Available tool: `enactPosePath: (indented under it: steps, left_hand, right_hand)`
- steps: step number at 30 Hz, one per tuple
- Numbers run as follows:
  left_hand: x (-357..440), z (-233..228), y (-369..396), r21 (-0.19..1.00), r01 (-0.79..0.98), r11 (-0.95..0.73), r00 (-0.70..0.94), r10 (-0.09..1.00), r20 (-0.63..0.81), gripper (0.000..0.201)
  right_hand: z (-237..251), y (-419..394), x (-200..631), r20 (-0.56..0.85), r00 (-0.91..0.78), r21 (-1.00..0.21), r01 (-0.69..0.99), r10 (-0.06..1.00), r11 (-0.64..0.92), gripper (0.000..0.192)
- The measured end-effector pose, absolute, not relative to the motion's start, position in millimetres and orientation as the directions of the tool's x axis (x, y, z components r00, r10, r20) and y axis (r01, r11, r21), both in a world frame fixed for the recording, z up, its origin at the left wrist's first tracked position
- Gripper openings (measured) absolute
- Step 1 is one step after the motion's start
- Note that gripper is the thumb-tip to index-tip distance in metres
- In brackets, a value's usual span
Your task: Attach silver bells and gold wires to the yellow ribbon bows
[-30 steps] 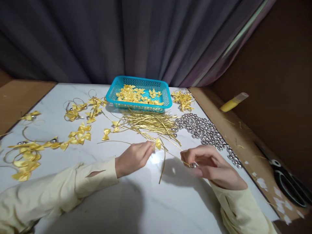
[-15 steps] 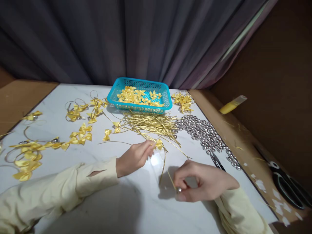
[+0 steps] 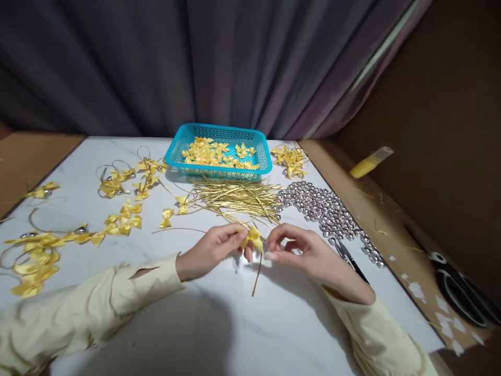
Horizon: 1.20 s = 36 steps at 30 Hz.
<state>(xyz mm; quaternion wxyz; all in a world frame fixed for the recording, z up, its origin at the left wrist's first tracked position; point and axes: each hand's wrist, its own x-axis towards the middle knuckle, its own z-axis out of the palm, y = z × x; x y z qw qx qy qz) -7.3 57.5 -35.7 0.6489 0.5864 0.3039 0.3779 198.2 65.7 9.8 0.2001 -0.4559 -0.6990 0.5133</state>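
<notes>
My left hand (image 3: 219,248) pinches a yellow ribbon bow (image 3: 253,239) between thumb and fingers, a little above the white tabletop. Below the bow, a short gold cord (image 3: 256,277) hangs down. Close by on the right is my right hand (image 3: 303,250), its thumb and fingertips drawn together in a pinch beside the bow. What lies between those fingertips is too small to make out. Just beyond both hands is a pile of gold cords (image 3: 238,198). Silver beads (image 3: 321,206) are heaped to the right of the cords.
A blue basket (image 3: 219,172) of yellow bows stands at the back. Finished-looking bows with cords and beads (image 3: 39,256) lie at left. Dark snips (image 3: 350,261) lie by my right wrist. Scissors (image 3: 462,292), paper scraps and a yellow tube (image 3: 370,162) are at right.
My right hand has moved up and left to the bow; the silver bead and cord seen in its fingers before no longer show clearly. My left hand still holds the bow, now turned.
</notes>
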Motion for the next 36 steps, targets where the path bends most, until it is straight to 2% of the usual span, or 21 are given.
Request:
enactPosePath:
  steps: [4,13,18,22,28,33,36]
  left_hand:
    - [-6.7,-41.3,56.4,0.952,-0.237,0.196,0.612,0.791,-0.011,0.030]
    - [-4.2,-46.2,55.7,0.848,-0.320,0.423,0.645,0.753,-0.132,0.030]
    - [-1.5,-39.4,52.7,0.691,-0.400,0.602,0.692,0.693,-0.204,0.023]
    - [0.1,-38.1,50.2,0.544,-0.448,0.709,0.725,0.645,-0.243,0.015]
    - [2.8,-44.0,48.9,0.351,-0.477,0.806,0.773,0.575,-0.269,0.021]
    - [3.4,-45.1,49.5,0.283,-0.500,0.818,0.780,0.568,-0.263,0.020]
    - [3.6,-43.7,49.8,0.284,-0.511,0.811,0.780,0.577,-0.242,0.022]
  right_hand:
    - [3.2,61.7,191.2,-0.117,-0.529,-0.954,0.296,0.840,0.053,0.028]
    - [2.8,53.0,188.7,-0.200,-0.619,-0.976,0.192,0.760,-0.101,0.019]
    - [5.3,49.5,185.8,-0.188,-0.613,-0.978,0.186,0.768,-0.091,0.017]
    - [7.8,43.3,180.7,-0.137,-0.548,-0.976,0.219,0.825,-0.016,0.013]
    - [5.9,39.7,176.2,-0.055,-0.501,-0.978,0.203,0.864,0.056,0.010]
    - [3.1,39.8,175.0,-0.054,-0.488,-0.984,0.175,0.871,0.037,0.009]
    - [1.9,39.1,175.3,-0.055,-0.479,-0.984,0.177,0.876,0.035,0.007]
